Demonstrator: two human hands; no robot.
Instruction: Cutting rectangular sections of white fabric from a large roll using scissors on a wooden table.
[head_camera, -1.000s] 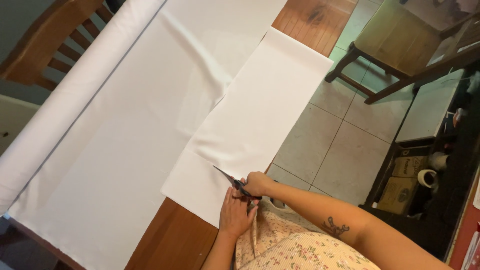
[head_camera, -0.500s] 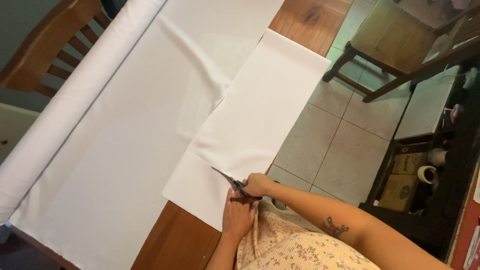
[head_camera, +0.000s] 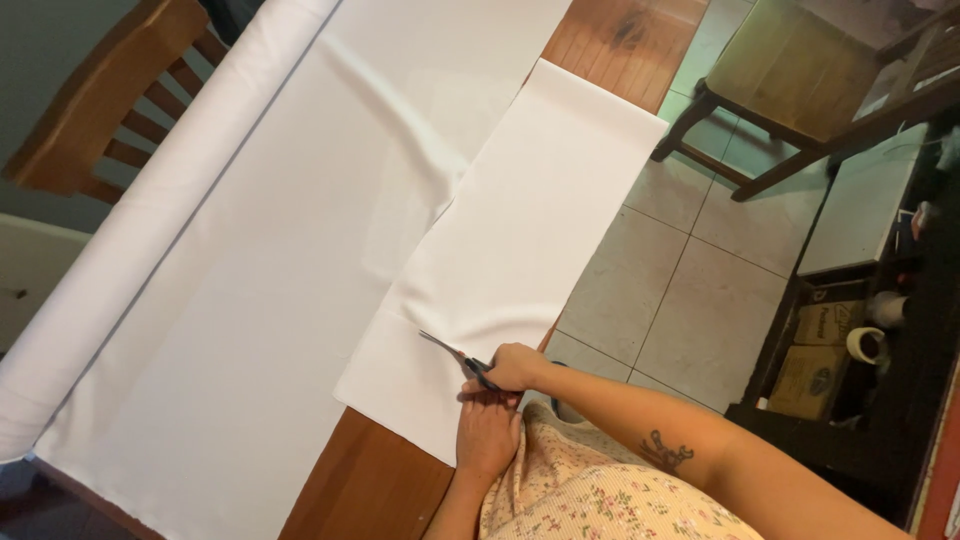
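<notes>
Two layers of white cloth cover most of the wooden table (head_camera: 370, 490): a wide sheet (head_camera: 250, 300) running off a long roll (head_camera: 150, 230) along the far edge, and a narrower strip (head_camera: 530, 230) lying on top near the tiled floor (head_camera: 680, 290). A wooden chair (head_camera: 100, 120) stands behind the roll, and another chair (head_camera: 790, 70) stands on the tiles beside a dark shelf (head_camera: 860, 340) holding boxes. The right hand (head_camera: 515, 367) is closed around the handles of scissors (head_camera: 455, 355), whose blades are parted and point into the strip's near end. The left hand (head_camera: 487, 435) rests palm down, fingers loosely flat, on the strip's near edge just below the scissors, holding nothing
</notes>
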